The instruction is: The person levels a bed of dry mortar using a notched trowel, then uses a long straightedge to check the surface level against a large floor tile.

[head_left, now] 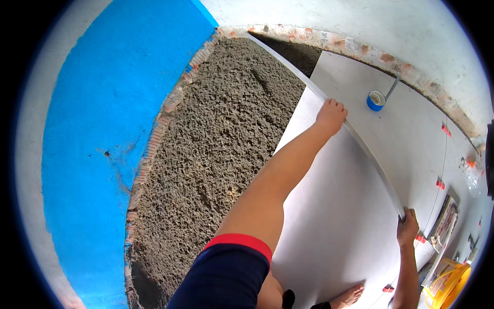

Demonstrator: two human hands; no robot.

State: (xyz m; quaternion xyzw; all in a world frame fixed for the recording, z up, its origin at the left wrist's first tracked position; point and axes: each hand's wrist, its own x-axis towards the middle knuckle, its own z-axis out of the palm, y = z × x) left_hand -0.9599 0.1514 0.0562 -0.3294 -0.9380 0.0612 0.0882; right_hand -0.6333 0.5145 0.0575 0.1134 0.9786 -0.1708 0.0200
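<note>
My left hand (332, 117) grips a long metal straightedge (370, 154) around its upper middle, over pale floor tiles (324, 206). My right hand (407, 226) holds the straightedge's near end at the lower right. The straightedge reaches to the back wall, crossing over rough grey mortar (216, 118). A blue tape roll (375, 104) with a thin metal strip beside it lies on the tiles right of the straightedge.
A blue-painted wall (103, 103) borders the mortar at left, a whitish wall (401, 26) at back. Red tile spacers (440, 184) sit along a joint. A yellow bucket (450, 288) and tools (442, 221) are at lower right. My bare foot (350, 293) is at the bottom.
</note>
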